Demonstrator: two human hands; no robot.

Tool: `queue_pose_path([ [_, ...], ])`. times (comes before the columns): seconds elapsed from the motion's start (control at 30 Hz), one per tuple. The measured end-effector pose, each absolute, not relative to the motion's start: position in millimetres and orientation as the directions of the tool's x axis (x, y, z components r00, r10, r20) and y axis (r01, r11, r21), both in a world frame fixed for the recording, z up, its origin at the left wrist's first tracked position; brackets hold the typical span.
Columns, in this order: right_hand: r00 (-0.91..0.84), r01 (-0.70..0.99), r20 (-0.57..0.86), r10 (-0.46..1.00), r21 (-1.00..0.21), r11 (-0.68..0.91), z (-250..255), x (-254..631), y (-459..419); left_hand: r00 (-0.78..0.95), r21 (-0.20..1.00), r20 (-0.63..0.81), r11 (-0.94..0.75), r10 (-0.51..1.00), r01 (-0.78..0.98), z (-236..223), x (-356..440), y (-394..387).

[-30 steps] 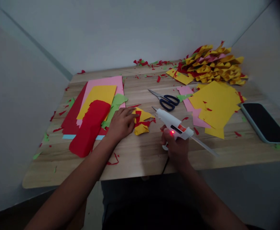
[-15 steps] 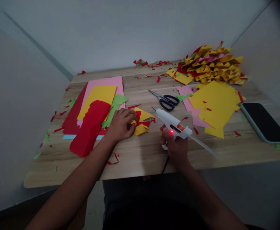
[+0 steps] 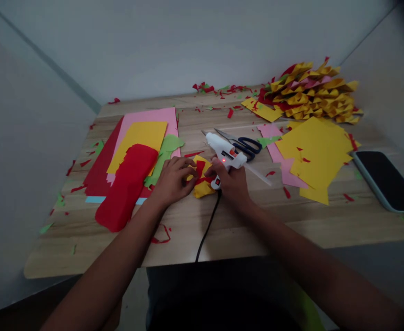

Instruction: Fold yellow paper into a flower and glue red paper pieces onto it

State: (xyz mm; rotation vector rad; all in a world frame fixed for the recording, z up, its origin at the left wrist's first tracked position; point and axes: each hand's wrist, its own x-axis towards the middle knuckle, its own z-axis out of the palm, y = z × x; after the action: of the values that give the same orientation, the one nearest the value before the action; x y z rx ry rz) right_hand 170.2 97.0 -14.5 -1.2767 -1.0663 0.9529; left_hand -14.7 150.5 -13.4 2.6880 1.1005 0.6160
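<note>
A small folded piece of yellow and red paper [image 3: 202,179] lies on the wooden table [image 3: 243,225] near its middle. My left hand [image 3: 172,180] rests on its left side, fingers curled and pinching its edge. My right hand [image 3: 231,183] grips a white glue gun [image 3: 225,151], whose red light is on. The gun sits just right of the paper piece, its nozzle pointing up and to the left. A black cord [image 3: 207,227] runs from the gun over the table's front edge.
Pink, yellow, red and green paper sheets [image 3: 136,151] lie stacked at the left. Black-handled scissors [image 3: 245,145] lie behind the gun. Yellow sheets [image 3: 314,151] and a pile of folded yellow and red pieces [image 3: 308,92] fill the right. A dark phone [image 3: 386,179] lies at the right edge.
My right hand has carried the glue gun left and forward, up against the folded paper. My left hand's fingers have curled onto the paper. The cord now shows on the table.
</note>
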Motion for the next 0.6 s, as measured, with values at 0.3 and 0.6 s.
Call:
queue_pose_path([
  [0.3, 0.266, 0.11, -0.003, 0.964, -0.993, -0.033, -15.3, 173.5, 96.0, 0.643, 0.386, 0.322, -0.717, 0.695, 0.581, -20.3, -17.3, 156.3],
  [0.6, 0.28, 0.11, -0.023, 0.96, -0.992, -0.056, -14.0, 173.8, 98.1, 0.639, 0.423, 0.341, -0.719, 0.69, 0.551, -16.1, -9.9, 157.0],
])
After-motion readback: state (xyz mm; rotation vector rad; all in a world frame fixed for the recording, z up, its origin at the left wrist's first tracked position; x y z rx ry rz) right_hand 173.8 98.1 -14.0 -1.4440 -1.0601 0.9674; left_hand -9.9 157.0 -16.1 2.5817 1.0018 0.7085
